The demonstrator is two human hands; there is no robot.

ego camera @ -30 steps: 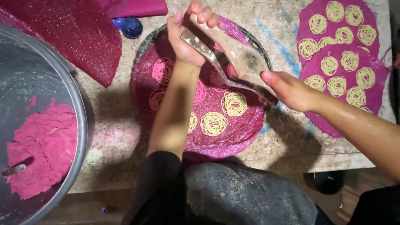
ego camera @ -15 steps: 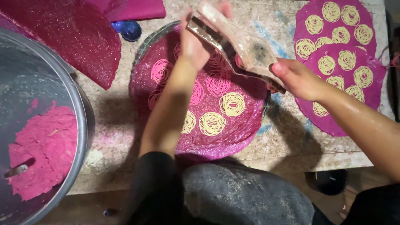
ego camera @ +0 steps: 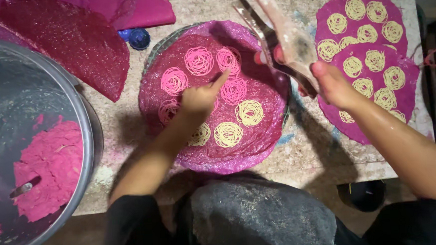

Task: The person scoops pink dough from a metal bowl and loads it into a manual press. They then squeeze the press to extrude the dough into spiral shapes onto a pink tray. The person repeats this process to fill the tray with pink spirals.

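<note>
Your left hand (ego camera: 199, 97) lies over the round magenta mesh mat (ego camera: 259, 145) in the middle of the pale, paint-stained tabletop (ego camera: 124, 127); its index finger is stretched out and the other fingers are curled in, and the fingertip points at, and seems to touch, the pink noodle coils (ego camera: 200, 60) laid in the upper half of the mat. The hand holds nothing. Just below your wrist, nearer to you, sit the yellow noodle coils (ego camera: 250, 112) on the same mat. Your right hand (ego camera: 333, 84) is up and to the right of the mat, closed around the handles of a dough-smeared metal hand press (ego camera: 283, 39), which tilts up and away from you above the mat's upper right edge. Beyond that hand, two more magenta mesh mats with yellow coils (ego camera: 368, 45) overlap at the right end of the tabletop. At far left stands a large metal basin (ego camera: 86, 124) with a lump of pink dough (ego camera: 48, 166) inside, well apart from both hands. Bare magenta mesh mats (ego camera: 69, 41) are stacked at the upper left, with a small blue cap (ego camera: 139, 38) beside them.
</note>
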